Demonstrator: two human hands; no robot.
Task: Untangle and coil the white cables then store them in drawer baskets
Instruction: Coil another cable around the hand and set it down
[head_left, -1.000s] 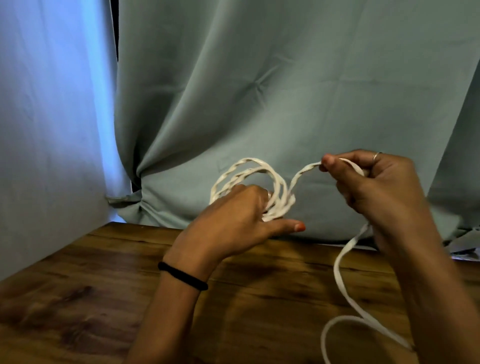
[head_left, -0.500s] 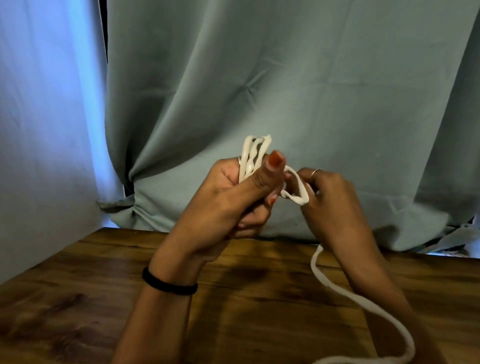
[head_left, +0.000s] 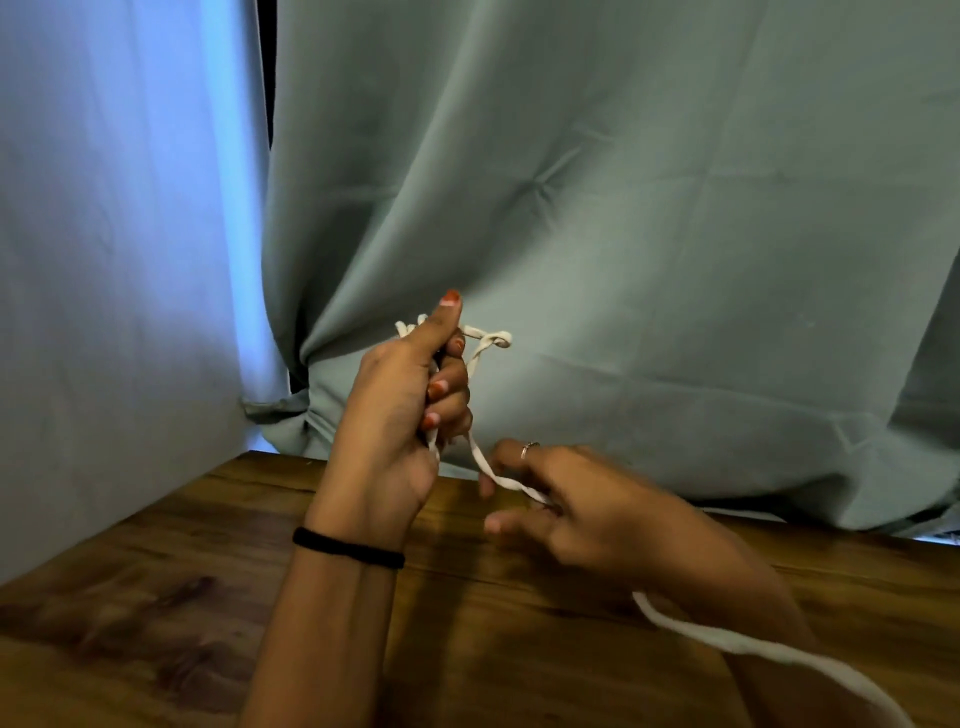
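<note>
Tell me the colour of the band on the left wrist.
Black; the wrist band shows plainly in the head view.

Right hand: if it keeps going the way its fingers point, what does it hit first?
The right hand points left, cable running across its fingers. Straight on, it would likely meet the left hand near the wrist, which grips the coil. Depth is unclear; it might pass in front, over the table.

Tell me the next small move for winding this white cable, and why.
Probably bring the right hand up and lay another turn over the bundle. The left hand grips the coiled white cable upright above the wooden table, while a loose length runs through the right hand's fingers and trails off to the lower right, not yet wound.
</note>
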